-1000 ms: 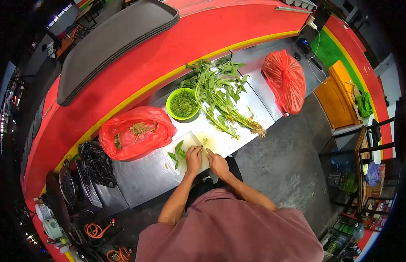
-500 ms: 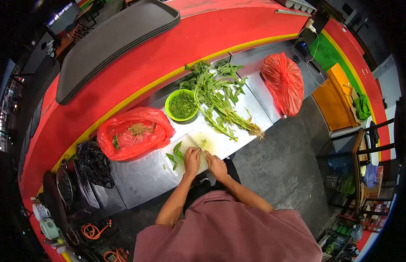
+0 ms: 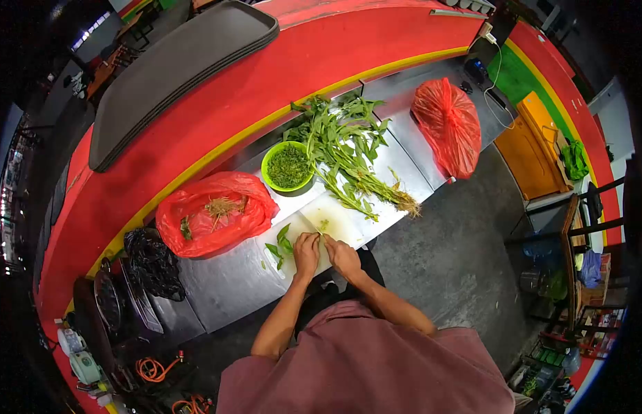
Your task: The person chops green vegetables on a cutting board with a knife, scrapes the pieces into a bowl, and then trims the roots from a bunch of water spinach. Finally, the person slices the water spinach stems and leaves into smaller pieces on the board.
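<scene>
My left hand (image 3: pixel 307 253) is closed with its fingers bunched on the white cutting board (image 3: pixel 343 224); what lies under its fingers is hidden. Close beside it, my right hand (image 3: pixel 343 257) grips a knife (image 3: pixel 311 224) whose thin blade points up and left across the board. A small pile of chopped green pieces (image 3: pixel 324 225) lies just beyond the fingertips. Loose green leaves (image 3: pixel 285 241) rest to the left of my left hand. Behind the board stand a lime-green bowl (image 3: pixel 267 181) of chopped greens and a large bunch of leafy stems (image 3: pixel 345 148) with roots.
An open red plastic bag (image 3: pixel 196 238) with root trimmings sits left on the metal counter (image 3: pixel 224 297). A black bag (image 3: pixel 152 262) lies beyond it. Another tied red bag (image 3: pixel 448 127) is at the right. Dark trays (image 3: pixel 183 76) lie on the red ledge.
The view has shifted slightly. Both hands stay close together on the board, with only a small movement of the fingers and knife.
</scene>
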The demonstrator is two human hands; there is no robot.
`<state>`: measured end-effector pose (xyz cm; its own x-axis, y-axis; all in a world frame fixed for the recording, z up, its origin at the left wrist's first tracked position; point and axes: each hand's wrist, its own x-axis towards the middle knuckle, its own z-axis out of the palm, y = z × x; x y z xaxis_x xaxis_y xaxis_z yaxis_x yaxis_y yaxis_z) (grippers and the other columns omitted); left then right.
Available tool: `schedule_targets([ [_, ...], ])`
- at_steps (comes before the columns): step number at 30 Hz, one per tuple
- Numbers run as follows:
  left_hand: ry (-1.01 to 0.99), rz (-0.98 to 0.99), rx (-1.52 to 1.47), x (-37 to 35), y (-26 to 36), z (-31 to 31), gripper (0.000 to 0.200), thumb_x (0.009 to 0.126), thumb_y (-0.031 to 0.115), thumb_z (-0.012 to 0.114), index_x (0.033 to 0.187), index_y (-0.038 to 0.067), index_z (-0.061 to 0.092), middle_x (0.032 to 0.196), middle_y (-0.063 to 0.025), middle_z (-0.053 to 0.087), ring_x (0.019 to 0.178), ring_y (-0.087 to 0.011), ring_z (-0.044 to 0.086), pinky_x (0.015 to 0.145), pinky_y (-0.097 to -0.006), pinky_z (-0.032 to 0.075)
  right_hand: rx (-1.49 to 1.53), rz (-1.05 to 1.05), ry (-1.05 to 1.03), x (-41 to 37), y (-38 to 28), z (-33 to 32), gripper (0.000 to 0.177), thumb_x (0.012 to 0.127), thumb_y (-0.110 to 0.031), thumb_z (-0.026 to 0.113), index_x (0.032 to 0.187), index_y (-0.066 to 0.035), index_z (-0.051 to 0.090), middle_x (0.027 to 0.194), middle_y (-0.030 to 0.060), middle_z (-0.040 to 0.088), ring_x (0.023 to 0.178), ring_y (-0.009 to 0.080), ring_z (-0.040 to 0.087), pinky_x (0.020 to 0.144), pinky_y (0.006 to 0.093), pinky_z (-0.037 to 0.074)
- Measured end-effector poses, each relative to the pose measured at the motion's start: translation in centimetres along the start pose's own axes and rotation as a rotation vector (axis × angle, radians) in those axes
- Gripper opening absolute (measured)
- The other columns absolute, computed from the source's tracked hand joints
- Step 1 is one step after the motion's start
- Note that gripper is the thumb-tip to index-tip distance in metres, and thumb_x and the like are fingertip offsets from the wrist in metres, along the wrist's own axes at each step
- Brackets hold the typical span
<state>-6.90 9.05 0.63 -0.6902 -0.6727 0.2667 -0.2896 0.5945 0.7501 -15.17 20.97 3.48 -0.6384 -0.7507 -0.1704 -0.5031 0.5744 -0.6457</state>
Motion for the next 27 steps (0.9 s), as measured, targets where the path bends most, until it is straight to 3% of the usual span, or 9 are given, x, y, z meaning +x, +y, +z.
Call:
schedule_targets([
  [11, -0.010, -0.028, 0.070, -0.7, 0.9, -0.1, 0.015, 0.089, 0.004, 0.064, 0.101, 0.000, 0.072, 0.095, -0.0153, 0.066, 0.091, -0.0347, 0.062, 0.083, -0.0429, 0.047, 0.009, -0.024, 0.034, -0.4, 0.4, 0.3, 0.038, 0.102, -0.027, 0.054, 0.137, -0.015, 0.057, 0.089, 0.0267, 0.068, 0.079, 0.0466, 0.067, 0.069, 0.0530, 0.054],
  [17, 0.064, 0.006, 0.054, -0.7, 0.7, 0.2, 0.015, 0.090, 0.005, 0.064, 0.103, 0.002, 0.072, 0.094, -0.0138, 0.065, 0.091, -0.0345, 0.061, 0.082, -0.0438, 0.046, 0.010, 0.002, -0.006, -1.5, 0.7, 0.1, 0.040, 0.102, -0.031, 0.053, 0.140, -0.018, 0.056, 0.085, 0.0246, 0.067, 0.077, 0.0447, 0.067, 0.068, 0.0525, 0.054],
  [19, 0.031, -0.002, 0.119, -1.0, 0.5, 0.3, 0.014, 0.091, 0.008, 0.065, 0.103, 0.007, 0.072, 0.096, -0.0089, 0.066, 0.092, -0.0309, 0.062, 0.081, -0.0439, 0.046, -0.003, 0.000, 0.008, -1.7, 0.8, 0.1, 0.041, 0.102, -0.030, 0.053, 0.141, -0.017, 0.056, 0.086, 0.0249, 0.067, 0.078, 0.0455, 0.067, 0.068, 0.0528, 0.053],
  [27, 0.055, -0.007, 0.090, -0.8, 0.2, 0.4, 0.014, 0.089, 0.006, 0.065, 0.102, 0.005, 0.072, 0.096, -0.0101, 0.066, 0.093, -0.0321, 0.062, 0.081, -0.0436, 0.046, 0.037, 0.015, -0.034, -1.1, 0.2, -0.4, 0.039, 0.102, -0.029, 0.052, 0.138, -0.015, 0.056, 0.088, 0.0263, 0.067, 0.080, 0.0457, 0.066, 0.071, 0.0530, 0.053],
])
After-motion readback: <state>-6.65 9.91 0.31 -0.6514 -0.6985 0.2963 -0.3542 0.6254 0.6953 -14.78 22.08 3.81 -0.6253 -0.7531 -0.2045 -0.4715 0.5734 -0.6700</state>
